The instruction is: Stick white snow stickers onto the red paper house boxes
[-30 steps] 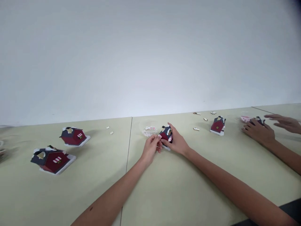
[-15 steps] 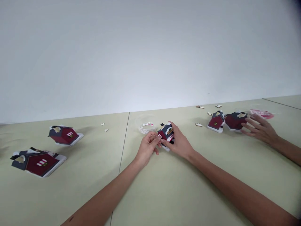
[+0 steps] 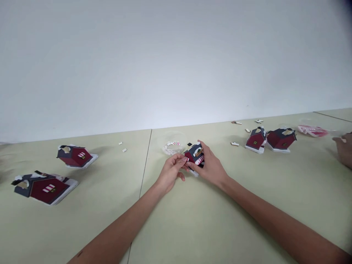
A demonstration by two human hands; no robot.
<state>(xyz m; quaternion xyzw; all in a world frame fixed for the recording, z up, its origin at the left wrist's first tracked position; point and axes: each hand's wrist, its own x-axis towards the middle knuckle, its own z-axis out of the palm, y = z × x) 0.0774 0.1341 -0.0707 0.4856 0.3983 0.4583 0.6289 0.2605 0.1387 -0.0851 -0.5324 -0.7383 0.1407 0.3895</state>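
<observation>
Between my hands is a small model house (image 3: pixel 190 154) with dark red walls, a dark grey snow-topped roof and a striped awning at its front. My right hand (image 3: pixel 213 167) is closed around it, thumb low on the front and fingers behind the roof. At the house's left wall, my left hand (image 3: pixel 171 171) pinches a small red-and-white striped awning (image 3: pixel 187 160), mostly hidden by the fingertips. Just behind stands a clear round bowl (image 3: pixel 165 149) with several more striped pieces in it. A small dark piece (image 3: pixel 189 144) lies beyond the roof.
Two similar houses, one nearer (image 3: pixel 45 190) and one farther (image 3: pixel 74 157), stand at left. Two more, a smaller (image 3: pixel 255 140) and a larger (image 3: pixel 281 140), stand at right near loose wooden pieces (image 3: pixel 234 143). A clear bag (image 3: pixel 312 130) and another person's hand (image 3: pixel 345 148) are far right.
The other person's hand has left the right-hand house and moved toward the right edge. My hands stay at the house, with the left fingertips now covering more of the striped awning.
</observation>
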